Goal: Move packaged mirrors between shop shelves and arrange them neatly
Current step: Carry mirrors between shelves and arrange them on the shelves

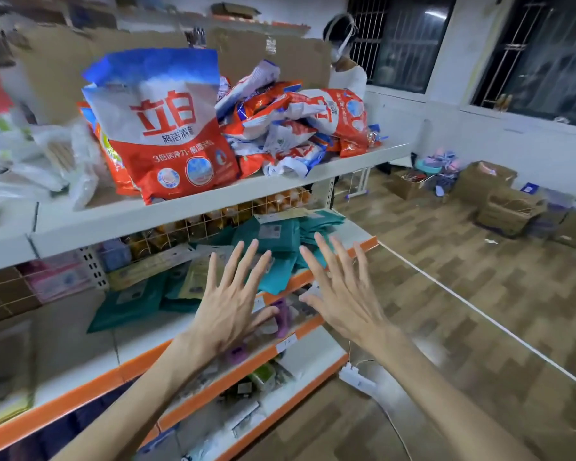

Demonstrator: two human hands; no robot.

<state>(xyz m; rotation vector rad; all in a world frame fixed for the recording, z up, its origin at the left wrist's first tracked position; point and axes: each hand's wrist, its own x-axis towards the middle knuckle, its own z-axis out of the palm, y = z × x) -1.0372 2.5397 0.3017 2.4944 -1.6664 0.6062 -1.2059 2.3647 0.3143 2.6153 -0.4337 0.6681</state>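
Our left hand point(233, 301) and our right hand point(345, 294) are stretched out side by side in front of us. All the fingers are straight and spread wide, and neither hand holds anything. We cannot tell if the fingertips touch what is under them.

Below our hands is a low shelf point(233, 378) with an orange edge. It holds small things and a purple thing point(283, 316). To its right, a white power strip point(356, 377) lies on the wood floor.

Just past our fingertips is the middle shelf point(130, 367). Flat teal packs point(273, 232) lie on it in a messy heap, some on top of others and some at the front edge. We cannot see what is inside them. Behind them stands a wire rack point(197, 224).

Above is the white top shelf point(246, 191). A big red and white bag point(167, 134) stands on it, and a pile of crumpled bags point(300, 118) lies to its right.

Far away, a person point(345, 74) stands behind the shelves. Brown boxes point(502, 197) sit on the floor at the far right, under dark windows point(409, 38).
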